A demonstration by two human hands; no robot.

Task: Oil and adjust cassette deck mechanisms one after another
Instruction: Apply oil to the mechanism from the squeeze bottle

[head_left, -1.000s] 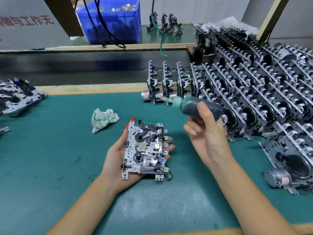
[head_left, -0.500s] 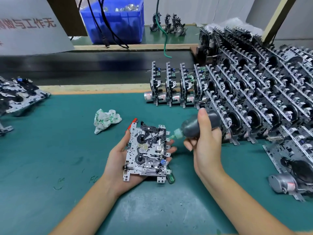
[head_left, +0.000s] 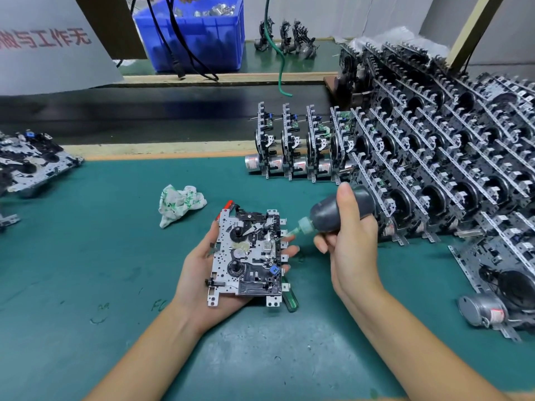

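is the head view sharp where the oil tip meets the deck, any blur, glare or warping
Head view: the held deck and bottle are in focus; soft, even light with faint shadows under the hands; wide-angle bending curves the bench edge and the stacked decks on the right; no strong glare, only dull sheen on the mat.

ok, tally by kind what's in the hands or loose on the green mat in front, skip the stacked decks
Silver-and-black metal cassette deck mechanism, in left hand: 1
Dark grey plastic oil bottle, in right hand: 1
Crumpled white-and-green cloth: 1
Green-handled tool under the mechanism: 1
Total: 4
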